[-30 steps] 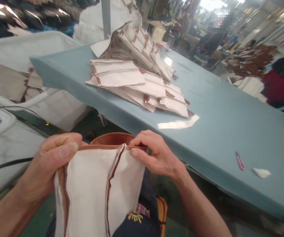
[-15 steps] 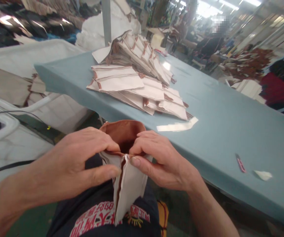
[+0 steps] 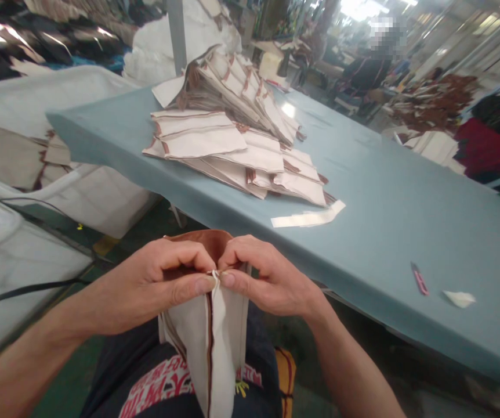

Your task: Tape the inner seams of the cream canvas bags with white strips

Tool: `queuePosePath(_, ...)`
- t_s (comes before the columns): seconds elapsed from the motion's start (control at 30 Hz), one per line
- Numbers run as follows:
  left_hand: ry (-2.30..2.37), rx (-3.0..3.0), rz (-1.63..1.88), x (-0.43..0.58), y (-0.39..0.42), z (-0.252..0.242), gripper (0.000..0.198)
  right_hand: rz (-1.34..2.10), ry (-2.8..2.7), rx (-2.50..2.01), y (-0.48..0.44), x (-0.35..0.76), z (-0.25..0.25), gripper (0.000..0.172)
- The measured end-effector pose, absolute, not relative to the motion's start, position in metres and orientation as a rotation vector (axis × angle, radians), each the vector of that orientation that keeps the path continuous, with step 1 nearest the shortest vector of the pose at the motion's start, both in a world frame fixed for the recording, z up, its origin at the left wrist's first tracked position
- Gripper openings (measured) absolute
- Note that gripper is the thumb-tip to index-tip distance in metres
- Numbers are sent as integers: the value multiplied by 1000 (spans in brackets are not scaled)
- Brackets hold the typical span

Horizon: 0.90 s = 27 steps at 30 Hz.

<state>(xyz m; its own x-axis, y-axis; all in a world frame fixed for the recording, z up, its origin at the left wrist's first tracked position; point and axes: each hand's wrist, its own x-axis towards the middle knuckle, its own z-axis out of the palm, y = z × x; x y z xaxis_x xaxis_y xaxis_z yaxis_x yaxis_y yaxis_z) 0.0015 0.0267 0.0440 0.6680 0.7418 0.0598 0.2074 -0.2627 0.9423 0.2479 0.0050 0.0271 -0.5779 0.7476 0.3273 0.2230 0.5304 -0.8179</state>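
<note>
Workshop floor, cluttered at the rear: a seated co-worker (image 3: 365,75) is visible beyond a long table with a blue-grey cover (image 3: 389,232). White bins (image 3: 102,194) stand at the table's left end. On the cover lies a pile of cream pieces with brown edging (image 3: 206,139); a pale strip (image 3: 308,218) rests just beside its near edge. Further right lie a pink-handled cutter (image 3: 419,280) and, near it, a pale scrap (image 3: 459,299).

Item under handling: a cream sewn piece (image 3: 189,325) with a brown inner face (image 3: 200,235), held off the table, in front of the person's dark apron (image 3: 154,389), which bears red lettering. Its upper rim stands apart from the far side, forming a mouth.

Left hand (image 3: 152,284): grasping; thumb outside the rim, bent fingers inside, pinching just beside the dark seam (image 3: 209,354). Right hand (image 3: 270,278): same grip, mirrored, at the seam's other side. Both thumb tips nearly meet at the seam top. Remaining fingers are curled; their tips are partly hidden.
</note>
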Motion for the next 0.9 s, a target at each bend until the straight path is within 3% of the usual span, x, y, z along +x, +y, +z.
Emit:
queuePosePath(0.13, 849, 1745, 583, 4, 23, 44, 31, 955, -2130, -816, 3, 246, 30, 45)
queuePosePath(0.53, 805, 1750, 635, -12, 25, 44, 31, 744, -2150, -862, -2, 241, 39, 11)
queuePosePath(0.9, 831, 1741, 643, -20, 24, 33, 32, 367, -2219, -809, -3, 232, 36, 14)
